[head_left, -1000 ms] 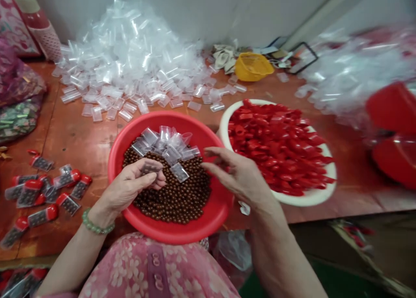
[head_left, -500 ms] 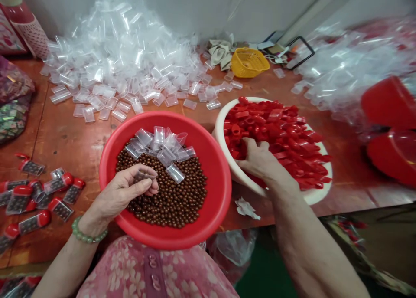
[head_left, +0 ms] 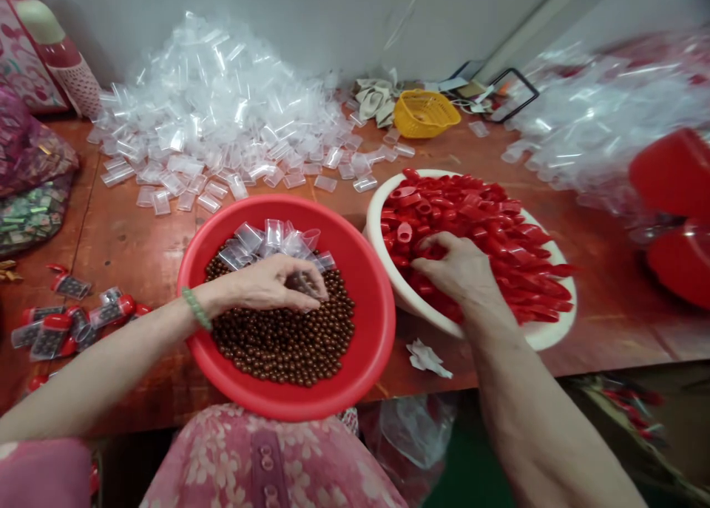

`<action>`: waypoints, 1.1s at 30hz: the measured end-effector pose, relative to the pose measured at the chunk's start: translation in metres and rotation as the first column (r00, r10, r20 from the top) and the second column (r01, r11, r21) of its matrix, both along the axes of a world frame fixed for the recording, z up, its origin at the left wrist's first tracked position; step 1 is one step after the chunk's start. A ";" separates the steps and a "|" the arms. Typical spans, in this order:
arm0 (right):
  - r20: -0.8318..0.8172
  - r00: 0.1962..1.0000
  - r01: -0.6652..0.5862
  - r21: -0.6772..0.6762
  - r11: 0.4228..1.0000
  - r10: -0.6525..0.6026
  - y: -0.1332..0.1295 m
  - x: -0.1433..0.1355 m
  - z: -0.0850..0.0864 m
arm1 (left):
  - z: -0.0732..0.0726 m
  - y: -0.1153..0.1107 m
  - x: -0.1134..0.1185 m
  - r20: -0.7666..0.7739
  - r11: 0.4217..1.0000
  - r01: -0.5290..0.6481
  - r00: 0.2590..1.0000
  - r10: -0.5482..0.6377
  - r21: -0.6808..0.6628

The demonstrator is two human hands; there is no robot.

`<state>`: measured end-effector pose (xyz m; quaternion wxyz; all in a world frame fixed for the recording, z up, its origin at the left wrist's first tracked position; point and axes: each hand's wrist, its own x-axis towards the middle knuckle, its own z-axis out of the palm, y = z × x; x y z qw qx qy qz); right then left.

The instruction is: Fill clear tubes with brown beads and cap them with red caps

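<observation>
Holding a clear case (head_left: 305, 281) between thumb and curled fingers, the left hand (head_left: 271, 283) hangs over the red basin (head_left: 375, 345), which sits at the front edge of the bench (head_left: 125, 245) with brown beads (head_left: 282, 349) spread inside it and loose cases (head_left: 274, 234) lying on their far side. Just to its right stands the white basin (head_left: 543, 336), piled with red caps (head_left: 480, 205). The right hand (head_left: 458, 268) is down among those caps, fingers bent; from here I can't tell whether they grip one. Left of the red basin, capped cases (head_left: 52, 338) lie scattered. Toward the bench's far edge rises a heap of cases (head_left: 222, 116), a yellow basket (head_left: 424, 116) to its right.
</observation>
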<state>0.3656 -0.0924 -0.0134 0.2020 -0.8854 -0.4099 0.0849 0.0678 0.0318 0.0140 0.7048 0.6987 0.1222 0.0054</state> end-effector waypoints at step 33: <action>-0.308 0.817 -0.471 0.133 0.872 0.488 0.025 -0.106 0.019 | 0.008 -0.029 -0.037 -0.104 0.889 -0.456 0.887 0.450 -0.042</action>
